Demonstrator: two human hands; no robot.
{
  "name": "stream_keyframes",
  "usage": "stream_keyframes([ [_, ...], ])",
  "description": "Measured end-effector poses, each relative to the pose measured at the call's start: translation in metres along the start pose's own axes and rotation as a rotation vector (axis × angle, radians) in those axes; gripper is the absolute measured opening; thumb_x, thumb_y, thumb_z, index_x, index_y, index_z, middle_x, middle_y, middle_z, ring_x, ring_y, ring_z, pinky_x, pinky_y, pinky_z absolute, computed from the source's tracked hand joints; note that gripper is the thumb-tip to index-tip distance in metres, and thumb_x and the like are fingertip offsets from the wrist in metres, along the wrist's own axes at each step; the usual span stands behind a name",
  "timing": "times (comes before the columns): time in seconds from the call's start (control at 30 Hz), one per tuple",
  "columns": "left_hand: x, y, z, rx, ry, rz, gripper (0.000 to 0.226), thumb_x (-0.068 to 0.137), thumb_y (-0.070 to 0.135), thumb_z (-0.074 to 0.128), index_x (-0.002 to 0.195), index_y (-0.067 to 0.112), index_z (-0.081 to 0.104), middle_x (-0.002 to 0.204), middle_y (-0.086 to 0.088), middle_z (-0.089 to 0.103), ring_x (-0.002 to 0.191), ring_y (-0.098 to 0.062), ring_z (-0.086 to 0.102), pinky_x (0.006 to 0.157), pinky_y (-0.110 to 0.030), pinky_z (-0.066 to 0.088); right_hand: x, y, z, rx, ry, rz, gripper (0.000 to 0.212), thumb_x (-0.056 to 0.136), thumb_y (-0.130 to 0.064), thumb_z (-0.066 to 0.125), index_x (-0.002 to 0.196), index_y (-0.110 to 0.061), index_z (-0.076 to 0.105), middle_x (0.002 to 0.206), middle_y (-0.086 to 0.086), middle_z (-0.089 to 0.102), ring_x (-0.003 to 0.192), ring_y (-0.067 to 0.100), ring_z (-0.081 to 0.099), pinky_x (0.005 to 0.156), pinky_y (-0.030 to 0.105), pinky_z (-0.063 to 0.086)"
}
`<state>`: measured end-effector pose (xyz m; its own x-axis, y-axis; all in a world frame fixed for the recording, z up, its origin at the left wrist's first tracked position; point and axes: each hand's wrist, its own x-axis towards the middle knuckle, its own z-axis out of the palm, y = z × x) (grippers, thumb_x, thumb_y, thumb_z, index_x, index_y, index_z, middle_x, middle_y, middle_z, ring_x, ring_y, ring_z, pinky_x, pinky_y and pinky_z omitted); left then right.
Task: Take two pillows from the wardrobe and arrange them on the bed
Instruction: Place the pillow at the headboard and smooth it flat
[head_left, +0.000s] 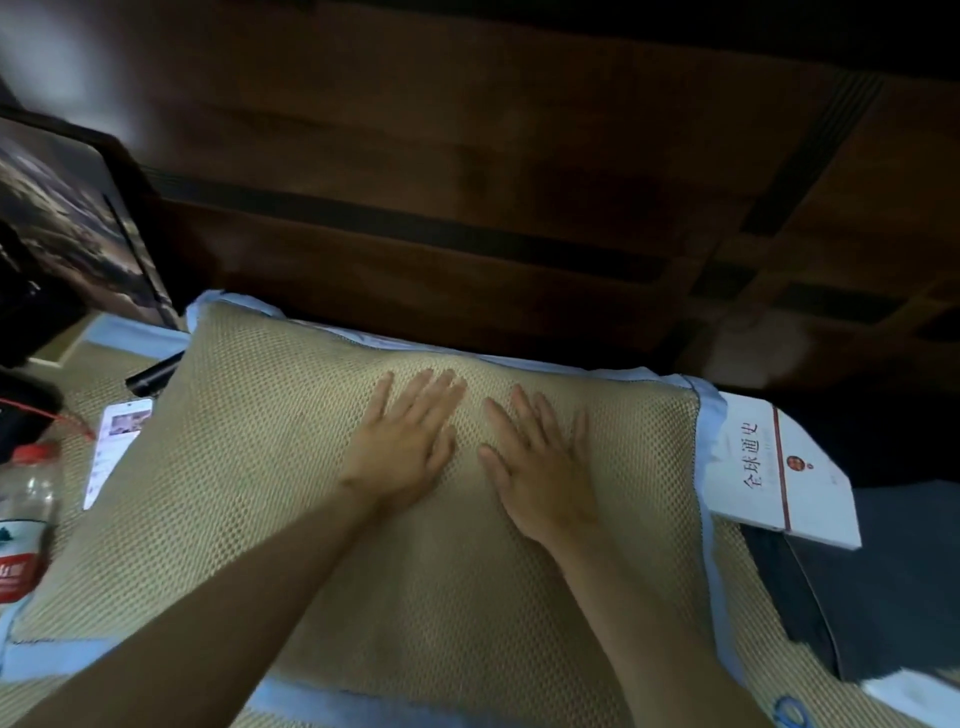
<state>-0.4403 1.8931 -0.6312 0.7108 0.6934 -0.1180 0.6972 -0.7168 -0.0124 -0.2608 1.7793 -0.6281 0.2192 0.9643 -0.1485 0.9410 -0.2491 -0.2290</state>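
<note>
Presently, one pillow (249, 499) is lying flat on the bed (737, 561), its far edge sitting close against the dark wooden headboard (467, 234). Its top is a tan mesh weave with pale blue cloth showing along the borders.

Well to the left of both hands, a clear plastic bottle (23, 519) with a red cap and red label is lying at the frame edge. Nearer the hands, a phone (117, 441) with a lit screen is resting on the woven bed mat, its right side touching or slipping under the pillow's left edge; which of the two cannot be told. A dark slim object (153, 375) is lying just beyond the phone, too dim to identify.

The left hand (405, 441) is pressing palm down on the pillow's upper middle, fingers spread wide and flat, gripping nothing. The right hand (540, 467) is lying just beside it, also palm down, fingers spread wide and flat, gripping nothing. The two thumbs are near each other but apart. Both forearms are reaching in bare from the lower edge.

To the right of the right hand, a white book (779, 467) with a red stripe and printed characters is resting beside the pillow's right edge, overlapping its blue border. A dark grey cloth (872, 587) is lying below the book, on the bed.
</note>
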Motion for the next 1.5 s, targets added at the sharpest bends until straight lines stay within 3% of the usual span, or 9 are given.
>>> stream_keyframes([
  [0.3, -0.090, -0.143, -0.014, -0.227, 0.027, -0.654, 0.083, 0.095, 0.071, 0.025, 0.159, 0.021, 0.006, 0.168, -0.005, 0.007, 0.154, -0.025, 0.005, 0.122, -0.052, 0.004, -0.081, 0.093, 0.013, 0.319, 0.058, 0.411, 0.092, 0.091, -0.082, 0.029, 0.161, -0.035, -0.009, 0.171, -0.009, -0.011, 0.157, 0.021, -0.007, 0.121, 0.066, 0.014],
  [0.47, -0.087, -0.132, -0.035, -0.359, 0.000, -0.977, 0.083, 0.091, 0.066, 0.047, 0.137, -0.004, 0.040, 0.141, -0.034, 0.044, 0.127, -0.052, 0.044, 0.106, -0.062, 0.035, -0.072, 0.087, 0.001, 0.711, 0.179, 0.719, 0.125, 0.061, -0.079, 0.078, 0.154, -0.015, 0.024, 0.153, 0.013, 0.042, 0.138, 0.035, 0.045, 0.108, 0.059, 0.045],
  [0.63, -0.075, -0.155, -0.052, -0.443, 0.176, -0.943, 0.043, 0.101, 0.042, 0.050, 0.098, 0.002, 0.065, 0.101, -0.032, 0.067, 0.096, -0.050, 0.061, 0.084, -0.050, 0.047, -0.064, 0.086, -0.014, 0.788, 0.165, 0.806, 0.120, 0.056, -0.066, 0.090, 0.145, -0.004, 0.038, 0.129, 0.015, 0.060, 0.113, 0.032, 0.062, 0.091, 0.043, 0.053],
  [0.83, -0.056, -0.211, -0.050, -0.472, 0.402, -0.832, 0.060, 0.087, 0.070, 0.045, 0.083, 0.013, 0.062, 0.083, -0.026, 0.069, 0.080, -0.047, 0.065, 0.074, -0.055, 0.055, -0.040, 0.083, -0.045, 0.735, 0.410, 0.662, 0.107, 0.066, -0.056, 0.090, 0.143, -0.007, 0.035, 0.135, 0.015, 0.052, 0.121, 0.033, 0.054, 0.103, 0.046, 0.047],
  [0.93, -0.030, -0.208, -0.049, -0.435, 0.335, -0.821, 0.065, 0.085, 0.059, 0.038, 0.096, 0.001, 0.064, 0.097, -0.034, 0.066, 0.091, -0.052, 0.063, 0.083, -0.060, 0.052, -0.024, 0.083, -0.053, 0.504, 0.266, 0.727, 0.120, 0.074, -0.058, 0.083, 0.155, -0.002, 0.015, 0.148, 0.025, 0.037, 0.131, 0.044, 0.044, 0.109, 0.056, 0.039],
  [1.03, -0.017, -0.140, -0.042, -0.120, 0.247, -0.479, 0.061, 0.093, 0.056, 0.027, 0.122, 0.009, 0.052, 0.124, -0.025, 0.054, 0.107, -0.047, 0.054, 0.087, -0.061, 0.049, -0.026, 0.050, -0.043, 0.183, 0.261, 0.473, 0.103, 0.091, -0.057, 0.066, 0.159, -0.005, 0.009, 0.163, 0.028, 0.018, 0.148, 0.047, 0.024, 0.122, 0.059, 0.022],
  [1.17, -0.024, -0.009, 0.000, -0.108, 0.009, -0.008, 0.065, 0.099, 0.067, 0.010, 0.157, 0.039, -0.003, 0.168, 0.004, -0.007, 0.154, -0.022, -0.006, 0.120, -0.062, -0.002, -0.037, 0.000, 0.000, 0.148, 0.019, 0.141, 0.084, 0.093, -0.081, 0.025, 0.160, -0.040, -0.006, 0.171, 0.002, -0.013, 0.156, 0.030, -0.014, 0.124, 0.058, -0.006],
  [1.3, -0.091, -0.089, 0.027, -0.114, 0.068, -0.210, 0.066, 0.098, 0.066, 0.006, 0.157, 0.039, -0.008, 0.168, 0.010, -0.005, 0.153, -0.014, -0.009, 0.121, -0.058, -0.004, -0.083, 0.050, 0.006, 0.178, -0.096, 0.437, 0.102, 0.075, -0.100, 0.015, 0.157, -0.047, -0.014, 0.165, -0.019, -0.026, 0.154, 0.016, -0.021, 0.119, 0.061, -0.012],
  [1.5, -0.127, -0.088, -0.015, -0.292, -0.178, -0.511, 0.074, 0.098, 0.065, 0.017, 0.158, 0.031, -0.007, 0.167, 0.008, -0.012, 0.153, -0.022, -0.012, 0.116, -0.068, -0.002, -0.172, 0.050, -0.019, 0.632, -0.167, 0.677, 0.092, 0.093, -0.069, 0.053, 0.162, -0.031, 0.005, 0.171, 0.001, 0.006, 0.149, 0.035, 0.031, 0.119, 0.054, 0.030],
])
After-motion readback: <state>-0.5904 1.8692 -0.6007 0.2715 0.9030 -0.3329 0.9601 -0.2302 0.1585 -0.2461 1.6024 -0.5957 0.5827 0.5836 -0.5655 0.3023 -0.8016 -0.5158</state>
